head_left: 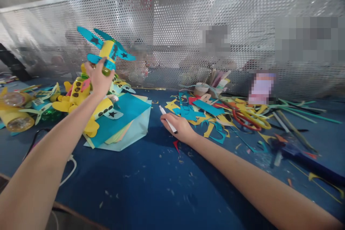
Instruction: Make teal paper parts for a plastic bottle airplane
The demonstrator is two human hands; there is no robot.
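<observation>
Nearest me on the blue tabletop (151, 187), I saw a white cable (70, 170) left of the paper stack (132, 109), my landmark throughout, and a dark blue handle (312, 161), too blurred to identify, well off to its right. Just right of the stack, my right hand (180, 126) was pinching a slim white marker (167, 119) between thumb and fingers, its narrow end pointing away from me. To the stack's left, resting partly over its edge, lay yellow toy airplanes (78, 91) with dark round windows. Above the stack's far left side, my left hand (99, 77) had its fingers and thumb curled around the underside of a yellow-and-blue toy airplane (107, 48), which was tilted in the air and showed black stars on its blue wings. Right of the stack, beyond my right hand, I could see cut paper scraps (199, 109) and a small cup (201, 88); behind everything stood a perforated metal screen (175, 18).
</observation>
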